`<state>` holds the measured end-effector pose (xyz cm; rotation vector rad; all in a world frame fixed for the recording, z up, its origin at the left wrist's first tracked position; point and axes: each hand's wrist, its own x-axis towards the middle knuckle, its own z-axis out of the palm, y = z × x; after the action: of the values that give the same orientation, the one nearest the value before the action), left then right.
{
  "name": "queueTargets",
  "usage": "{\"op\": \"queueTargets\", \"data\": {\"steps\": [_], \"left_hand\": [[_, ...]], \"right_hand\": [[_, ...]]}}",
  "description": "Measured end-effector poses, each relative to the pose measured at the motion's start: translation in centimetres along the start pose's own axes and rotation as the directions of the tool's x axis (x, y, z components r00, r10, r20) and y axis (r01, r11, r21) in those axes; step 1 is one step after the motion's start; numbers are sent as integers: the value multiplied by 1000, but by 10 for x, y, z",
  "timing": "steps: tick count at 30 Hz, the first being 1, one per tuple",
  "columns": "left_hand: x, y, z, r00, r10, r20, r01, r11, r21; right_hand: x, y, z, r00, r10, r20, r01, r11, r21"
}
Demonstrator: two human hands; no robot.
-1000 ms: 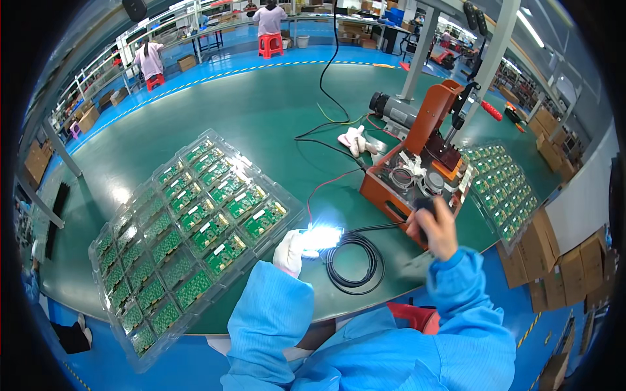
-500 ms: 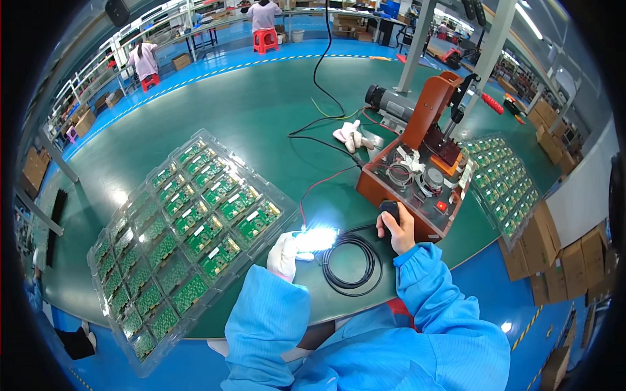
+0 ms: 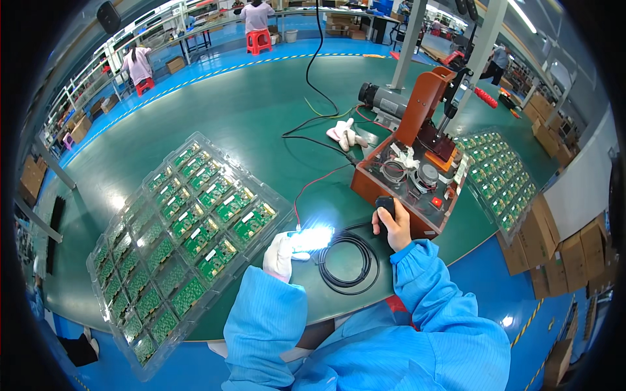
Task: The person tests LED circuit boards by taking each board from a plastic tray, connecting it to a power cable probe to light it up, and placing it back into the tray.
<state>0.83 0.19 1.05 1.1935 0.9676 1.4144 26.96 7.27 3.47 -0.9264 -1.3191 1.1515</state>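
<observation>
My left hand (image 3: 279, 257), in a white glove, grips the edge of a brightly glowing light panel (image 3: 313, 239); glare hides its surface. A thin red wire (image 3: 301, 193) rises from the panel toward the red-brown test fixture (image 3: 427, 176). In my bare right hand (image 3: 394, 228) is a small black handheld control (image 3: 385, 207), my fingers wrapped round it and the thumb against it, close to the fixture's front corner. Between my hands lies a coil of black cable (image 3: 347, 290) on the green table, its end running toward the right hand.
A clear plastic tray (image 3: 277, 210) of green circuit boards lies left; another board tray (image 3: 499, 176) lies beyond the fixture. Behind the fixture are a grey motor (image 3: 391, 102) and a white glove (image 3: 347, 134). Black cable (image 3: 316, 72) crosses the table. Cardboard boxes (image 3: 574, 254) stand right.
The whole view has shifted slightly, so the table things sit a little further left. Both hands keep their holds, and the panel stays lit. A person in dark clothes now shows at the far right.
</observation>
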Motion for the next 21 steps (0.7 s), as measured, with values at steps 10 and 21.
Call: {"op": "queueTargets", "data": {"steps": [10,21], "left_hand": [[-3,1,0,999,27,-44,-28,1000,-15],[-1,1,0,1000,2,-17,-2,1000,-11]], "right_hand": [[-24,-53,-10,953,265,149,-258,964,-65],[-2,-108,-86,968,-19,-248,-110,862,-495]]}}
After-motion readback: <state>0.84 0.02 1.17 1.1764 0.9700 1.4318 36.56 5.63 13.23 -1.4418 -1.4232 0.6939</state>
